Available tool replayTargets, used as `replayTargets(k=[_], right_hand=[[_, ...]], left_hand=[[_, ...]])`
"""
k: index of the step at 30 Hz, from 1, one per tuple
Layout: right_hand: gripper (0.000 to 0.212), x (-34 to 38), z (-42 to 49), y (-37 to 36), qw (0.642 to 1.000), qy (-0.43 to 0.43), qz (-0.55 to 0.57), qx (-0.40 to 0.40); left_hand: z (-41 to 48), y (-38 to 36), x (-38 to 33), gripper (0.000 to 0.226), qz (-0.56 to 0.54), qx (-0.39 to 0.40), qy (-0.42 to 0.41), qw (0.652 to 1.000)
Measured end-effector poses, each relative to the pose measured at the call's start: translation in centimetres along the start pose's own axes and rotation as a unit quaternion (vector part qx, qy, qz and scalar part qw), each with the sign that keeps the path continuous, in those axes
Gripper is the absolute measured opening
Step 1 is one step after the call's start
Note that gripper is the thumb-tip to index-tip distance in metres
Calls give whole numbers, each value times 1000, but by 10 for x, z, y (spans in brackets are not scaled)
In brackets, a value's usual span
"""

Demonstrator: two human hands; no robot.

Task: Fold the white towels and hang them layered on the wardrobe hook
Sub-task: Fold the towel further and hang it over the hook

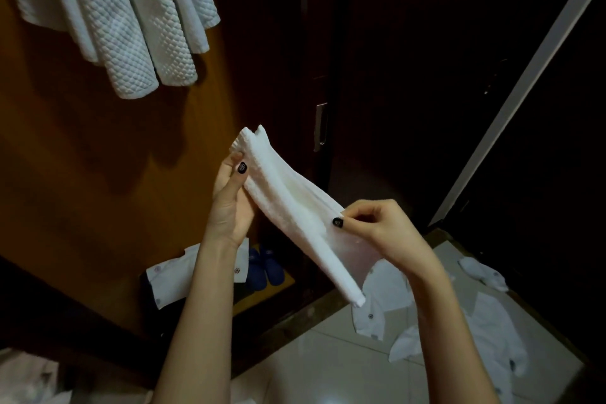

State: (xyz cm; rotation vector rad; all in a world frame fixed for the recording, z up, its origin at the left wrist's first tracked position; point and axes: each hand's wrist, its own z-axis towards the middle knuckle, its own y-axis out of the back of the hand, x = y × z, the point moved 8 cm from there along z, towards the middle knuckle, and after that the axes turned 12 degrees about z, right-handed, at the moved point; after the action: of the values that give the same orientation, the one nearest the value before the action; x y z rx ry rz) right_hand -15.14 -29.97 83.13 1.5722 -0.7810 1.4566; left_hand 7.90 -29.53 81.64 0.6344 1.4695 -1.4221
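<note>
Quilted white towels point(131, 20) hang at upper left against the brown wardrobe panel point(82, 157). The left hand point(229, 203) grips the upper end of a folded white towel point(295, 207) held in mid-air. The right hand point(383, 229) pinches its lower part. Below are blue slippers point(265, 267), and white shirts point(492, 321) lie on the pale tiled floor point(328, 371); their emblems are too small to read.

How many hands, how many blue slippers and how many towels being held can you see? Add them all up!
Hands: 2 (left hand, right hand)
Blue slippers: 2
Held towel: 1
Total: 5
</note>
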Motion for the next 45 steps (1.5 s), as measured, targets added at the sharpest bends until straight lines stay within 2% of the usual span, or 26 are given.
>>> replayTargets(k=[3, 7, 10, 12, 14, 17, 22, 24, 26, 28, 29, 32, 34, 35, 37, 39, 45], right_hand=[[14, -1, -3, -4, 998, -16, -56, 17], [20, 1, -3, -2, 994, 4, -110, -14], [25, -3, -3, -3, 991, -1, -131, -12], [23, -5, -5, -12, 994, 2, -102, 25], [22, -7, -7, -18, 998, 4, -27, 51], [17, -8, -11, -12, 996, 7, 75, 37], [25, -2, -11, -3, 992, 30, 122, 28], [17, -1, -12, 1, 990, 39, 132, 12], [15, 0, -15, 5, 992, 55, 112, 6], [35, 1, -18, 3, 995, 67, 72, 33], [38, 0, -19, 1, 995, 61, 60, 48], [28, -12, -18, 0, 998, -3, 31, 60], [15, -18, -18, 0, 998, -35, 25, 53], [16, -18, -18, -1, 998, -43, 11, 47], [41, -19, -15, -6, 997, -49, -41, 33], [56, -23, -12, -15, 995, -52, -80, 24], [52, -36, -3, -33, 983, -32, -179, -10]], left_hand=[[3, 2, 9, 82, -21, 1, 26, 999], [6, 11, 22, 69, -36, -26, 45, 998], [8, 14, 28, 58, -39, -16, 42, 998], [9, 13, 26, 54, -38, -4, 36, 999], [12, 8, 21, 52, -36, 13, 30, 999], [18, 0, 13, 50, -27, 29, 28, 999], [20, -13, 14, 49, -51, 39, 44, 997], [19, -16, 15, 42, -58, 37, 45, 997], [19, -18, 13, 29, -54, 34, 43, 997], [21, -19, 10, 26, -44, 36, 38, 998], [22, -21, 8, 28, -34, 37, 36, 998], [23, -27, -4, 37, 5, 32, 29, 999], [22, -30, -10, 41, 27, 21, 30, 999], [21, -32, -12, 42, 38, 17, 30, 999], [19, -39, -17, 41, 59, 5, 24, 998], [18, -48, -21, 40, 67, -12, 10, 998], [18, -57, -30, 45, 100, -60, -26, 993]])
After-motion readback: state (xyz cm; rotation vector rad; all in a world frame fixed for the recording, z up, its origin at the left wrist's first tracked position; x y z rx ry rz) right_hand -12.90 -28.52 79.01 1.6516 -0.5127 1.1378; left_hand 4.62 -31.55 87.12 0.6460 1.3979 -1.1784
